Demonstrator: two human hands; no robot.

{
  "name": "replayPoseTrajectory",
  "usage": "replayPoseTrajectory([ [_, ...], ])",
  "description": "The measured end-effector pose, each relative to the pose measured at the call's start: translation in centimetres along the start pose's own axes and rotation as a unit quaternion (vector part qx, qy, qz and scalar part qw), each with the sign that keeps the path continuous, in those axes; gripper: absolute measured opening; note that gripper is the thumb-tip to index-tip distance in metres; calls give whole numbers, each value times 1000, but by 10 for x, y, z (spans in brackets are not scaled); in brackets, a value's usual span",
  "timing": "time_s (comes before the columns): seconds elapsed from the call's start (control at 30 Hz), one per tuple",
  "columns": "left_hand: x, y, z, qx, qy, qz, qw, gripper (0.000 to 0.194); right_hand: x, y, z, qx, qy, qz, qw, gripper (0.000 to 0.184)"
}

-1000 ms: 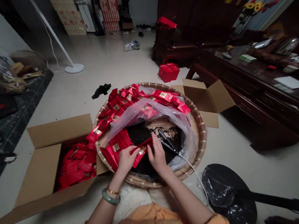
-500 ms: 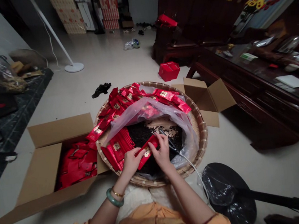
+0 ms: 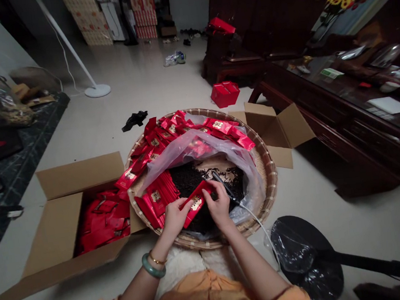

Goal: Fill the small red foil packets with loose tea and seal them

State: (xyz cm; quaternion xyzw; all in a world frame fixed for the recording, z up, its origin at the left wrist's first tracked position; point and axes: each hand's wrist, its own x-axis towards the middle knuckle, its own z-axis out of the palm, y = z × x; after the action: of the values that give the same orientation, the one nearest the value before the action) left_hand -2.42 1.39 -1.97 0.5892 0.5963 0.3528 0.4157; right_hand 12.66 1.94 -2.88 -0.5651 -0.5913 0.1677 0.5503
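My left hand [image 3: 174,218] and my right hand [image 3: 217,205] both pinch one red foil packet [image 3: 196,202] with a gold label, held tilted over a heap of dark loose tea [image 3: 189,180]. The tea lies in a clear plastic bag [image 3: 200,152] inside a round woven basket tray [image 3: 265,161]. A row of red packets [image 3: 155,199] stands just left of my left hand. More red packets [image 3: 182,128] are piled along the tray's far side. A dark slim tool with a white cord [image 3: 227,190] lies just right of my right hand.
An open cardboard box [image 3: 59,225] with red packets sits left of the tray. A smaller open box [image 3: 278,130] stands at the right. A black stand base wrapped in plastic [image 3: 300,254] is at lower right. Dark wooden furniture [image 3: 345,117] lines the right side.
Both hands lifted the red packet slightly up from the tea and tilted it; the right hand slid toward the packet's upper end. Otherwise nothing moved.
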Motion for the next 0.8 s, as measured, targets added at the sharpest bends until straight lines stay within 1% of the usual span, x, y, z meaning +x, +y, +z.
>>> replayPoseTrajectory([
  [0.1, -2, 1, 1, 20, 3, 2, 1000, 28, 2, -3, -1, -2, 4, 20, 1000, 27],
  [0.4, -2, 1, 0, -9, 6, 0, 1000, 26, -2, -5, -2, 29, -3, 1, 1000, 25],
  [0.53, -1, -1, -2, 4, 14, -6, 1000, 24, 1, -5, -3, 43, 0, 32, 999, 17],
  [0.6, -1, -1, -3, 27, 14, 2, 1000, 25, 3, -4, -3, 14, 10, 36, 999, 15],
  [0.7, 0, 0, -7, 84, 7, 36, 996, 28, 5, -4, -6, -62, 12, -1, 998, 21],
  [0.8, 0, 1, -9, 154, -9, 73, 985, 29, 7, -6, -11, -81, -22, -52, 995, 19],
])
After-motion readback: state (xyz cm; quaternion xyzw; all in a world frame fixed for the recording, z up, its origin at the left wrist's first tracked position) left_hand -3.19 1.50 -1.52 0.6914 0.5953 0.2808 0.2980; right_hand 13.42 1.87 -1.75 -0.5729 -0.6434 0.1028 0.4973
